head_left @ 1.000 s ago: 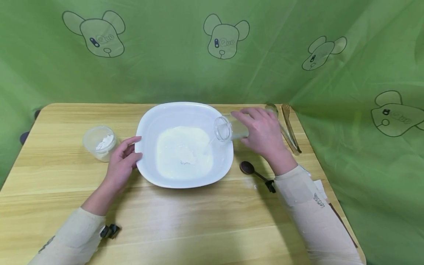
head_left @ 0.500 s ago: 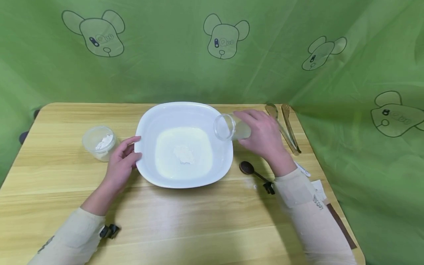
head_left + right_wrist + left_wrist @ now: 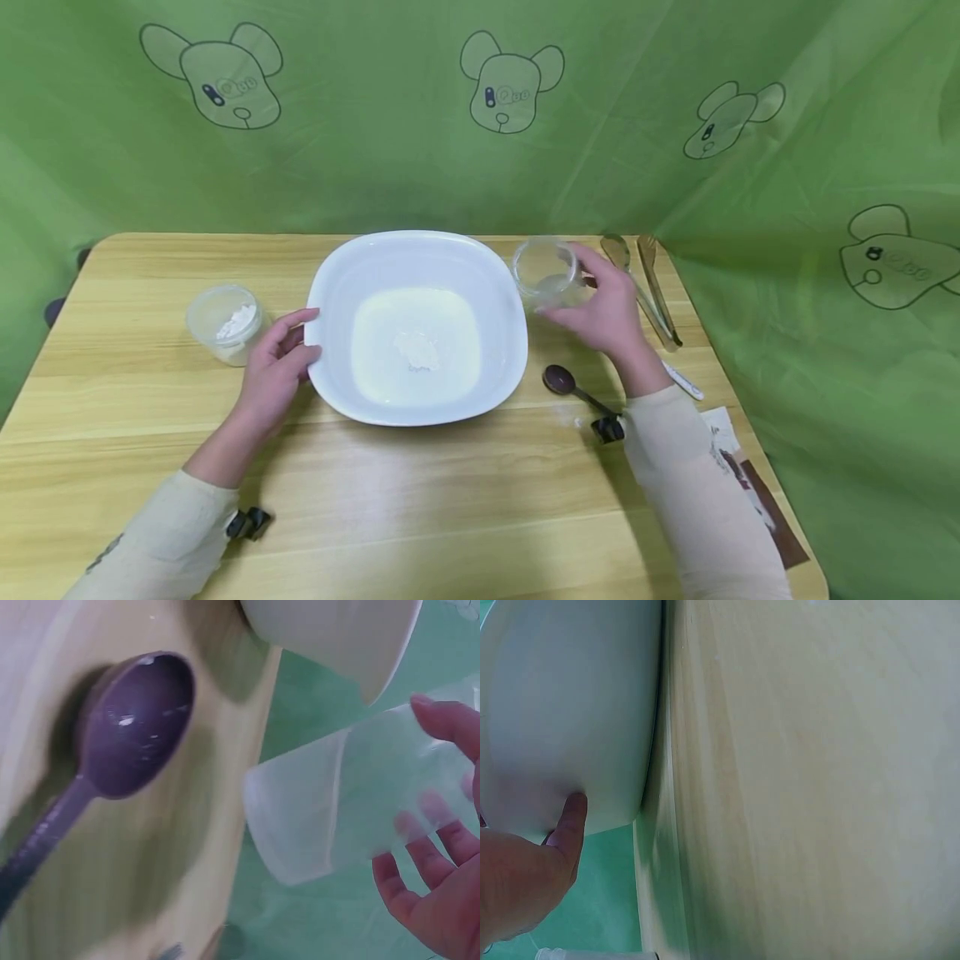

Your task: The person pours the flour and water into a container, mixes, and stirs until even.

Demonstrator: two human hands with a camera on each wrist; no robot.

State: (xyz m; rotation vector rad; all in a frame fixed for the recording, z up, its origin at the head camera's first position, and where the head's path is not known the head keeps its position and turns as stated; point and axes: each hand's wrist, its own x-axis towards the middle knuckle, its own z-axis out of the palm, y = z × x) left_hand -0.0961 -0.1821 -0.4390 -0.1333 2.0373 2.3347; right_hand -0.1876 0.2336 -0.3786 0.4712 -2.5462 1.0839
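Note:
My left hand [image 3: 273, 367] holds the left side of a white basin [image 3: 322, 287], thumb and fingers at its rim. A thumb [image 3: 571, 821] presses on the basin's outer wall in the left wrist view. Pale powder lies wet in a small patch [image 3: 416, 350] on the basin floor. Just right of the basin, my right hand [image 3: 609, 312] grips a clear jar [image 3: 534, 287], held nearly upright with its open mouth up. Through the jar's wall [image 3: 300, 802], the right wrist view shows clear liquid in the lower part. Beneath that hand, a dark brown spoon [image 3: 560, 380] lies on the table.
On the left stands a clear tub [image 3: 223, 321] with white powder. At the back right lie a spoon-shaped utensil [image 3: 615, 250] and a wooden fork [image 3: 649, 254]. A white handle [image 3: 684, 382] and a brown-and-white packet [image 3: 776, 521] lie along the right edge. Green cloth [image 3: 390, 167] hangs behind.
The jar was tipped over the basin's right rim, pouring a thin stream; my right hand has turned it upright and drawn it right. The powder patch shows more plainly. My left hand stays put.

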